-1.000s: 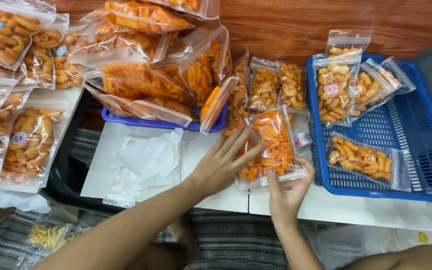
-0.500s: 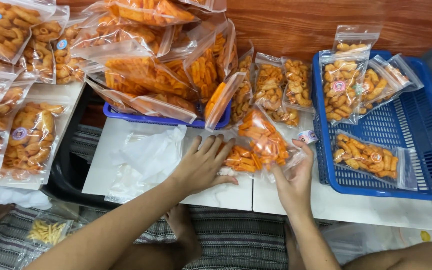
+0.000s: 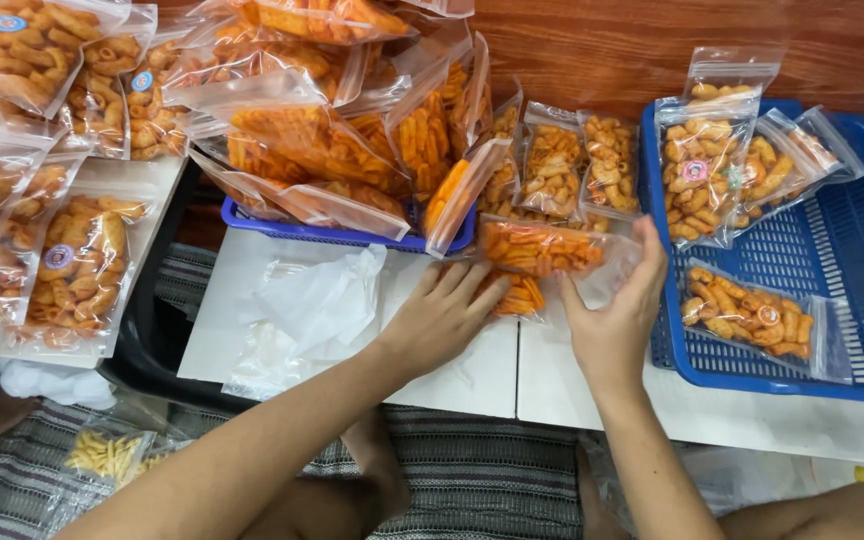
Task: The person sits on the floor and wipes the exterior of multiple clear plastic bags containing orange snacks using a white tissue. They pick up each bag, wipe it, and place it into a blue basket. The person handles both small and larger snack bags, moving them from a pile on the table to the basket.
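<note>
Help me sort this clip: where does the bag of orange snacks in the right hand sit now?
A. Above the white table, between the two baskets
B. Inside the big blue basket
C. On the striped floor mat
A: the right hand holds the bag of orange snacks over the white table, left of the big blue basket.

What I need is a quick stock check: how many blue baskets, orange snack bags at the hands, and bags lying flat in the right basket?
Blue baskets: 2
Orange snack bags at left hand and right hand: 2
Flat bag in right basket: 1
Total: 5
</note>
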